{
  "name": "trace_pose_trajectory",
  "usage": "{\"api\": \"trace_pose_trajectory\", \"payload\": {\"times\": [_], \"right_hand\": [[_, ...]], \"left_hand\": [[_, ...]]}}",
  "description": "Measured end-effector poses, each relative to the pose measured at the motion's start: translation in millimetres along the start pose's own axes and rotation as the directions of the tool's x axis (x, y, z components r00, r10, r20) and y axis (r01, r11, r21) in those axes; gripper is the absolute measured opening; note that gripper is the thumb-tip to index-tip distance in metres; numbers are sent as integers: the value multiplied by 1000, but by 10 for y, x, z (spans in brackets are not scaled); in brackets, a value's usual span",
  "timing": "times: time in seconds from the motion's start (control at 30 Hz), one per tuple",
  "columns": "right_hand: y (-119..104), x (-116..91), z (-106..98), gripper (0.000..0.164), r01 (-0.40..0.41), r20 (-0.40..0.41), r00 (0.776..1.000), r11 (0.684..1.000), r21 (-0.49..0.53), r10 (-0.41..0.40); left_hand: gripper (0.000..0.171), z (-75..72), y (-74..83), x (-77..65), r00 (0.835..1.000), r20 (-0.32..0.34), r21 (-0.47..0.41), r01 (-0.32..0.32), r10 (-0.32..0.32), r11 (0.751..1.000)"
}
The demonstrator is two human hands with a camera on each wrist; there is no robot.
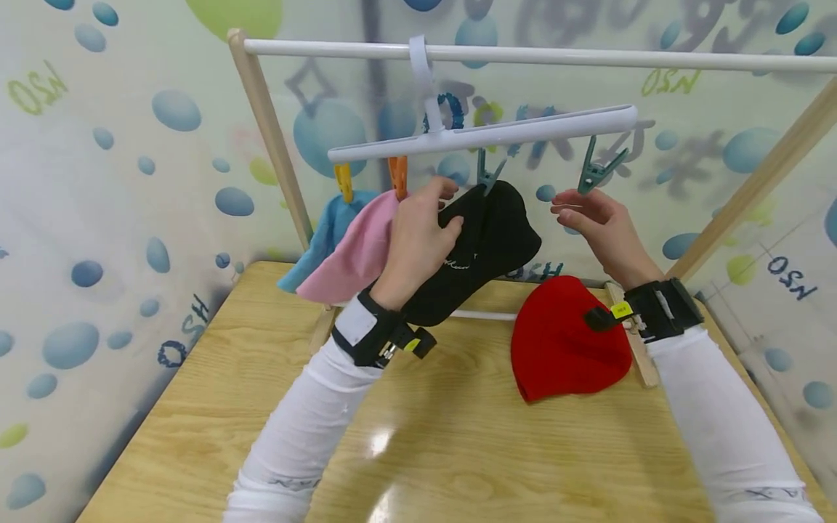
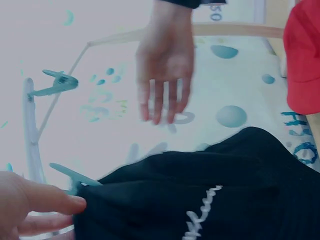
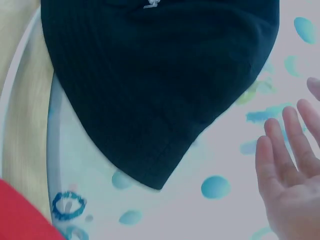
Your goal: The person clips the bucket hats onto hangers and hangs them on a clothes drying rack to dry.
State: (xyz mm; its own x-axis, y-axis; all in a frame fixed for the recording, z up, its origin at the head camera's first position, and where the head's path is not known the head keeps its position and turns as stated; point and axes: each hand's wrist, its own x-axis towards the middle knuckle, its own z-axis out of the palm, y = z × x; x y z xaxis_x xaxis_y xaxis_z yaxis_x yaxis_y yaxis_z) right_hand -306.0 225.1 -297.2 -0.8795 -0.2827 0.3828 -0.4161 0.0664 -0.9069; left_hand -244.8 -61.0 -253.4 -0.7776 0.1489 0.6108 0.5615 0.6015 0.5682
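A black bucket hat with white script hangs by a green clip from the white hanger. My left hand is at its upper left edge, thumb in front and fingers partly hidden behind; in the left wrist view a fingertip overlaps the fabric. My right hand is apart from the hat, fingers extended and holding nothing, just below another green clip. In the right wrist view its loose fingers show beside the hat.
A pink hat hangs from an orange clip, a blue hat from a yellow clip. A red hat rests on the wooden table. The hanger hooks over a white rail between wooden posts.
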Motion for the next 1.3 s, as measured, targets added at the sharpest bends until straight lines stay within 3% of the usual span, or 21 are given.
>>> {"api": "trace_pose_trajectory", "payload": {"times": [0.27, 0.43, 0.63, 0.87, 1.13, 1.3], "right_hand": [[85, -170, -188, 30, 21, 22, 1000, 995, 93, -23], [131, -265, -243, 30, -8, 14, 1000, 998, 59, 7], [167, -383, -243, 30, -16, 26, 1000, 1000, 3, 16], [221, -526, -224, 31, -36, 17, 999, 997, -71, 37], [343, -699, -259, 31, -50, 13, 999, 994, -102, 51], [373, -755, -295, 28, -21, 15, 1000, 997, -74, 22]], "left_hand": [[29, -126, 211, -97, 998, -53, 35, -21, 23, 999], [28, -142, 308, -173, 995, -61, 59, -79, 82, 995], [26, -49, 340, -297, 991, -33, 57, -125, 127, 991], [24, 232, 284, -511, 991, 5, 61, -130, 130, 990], [26, 703, 178, -824, 986, 142, 112, -102, 86, 988], [27, 995, 100, -961, 964, 259, 132, -96, 59, 987]]}}
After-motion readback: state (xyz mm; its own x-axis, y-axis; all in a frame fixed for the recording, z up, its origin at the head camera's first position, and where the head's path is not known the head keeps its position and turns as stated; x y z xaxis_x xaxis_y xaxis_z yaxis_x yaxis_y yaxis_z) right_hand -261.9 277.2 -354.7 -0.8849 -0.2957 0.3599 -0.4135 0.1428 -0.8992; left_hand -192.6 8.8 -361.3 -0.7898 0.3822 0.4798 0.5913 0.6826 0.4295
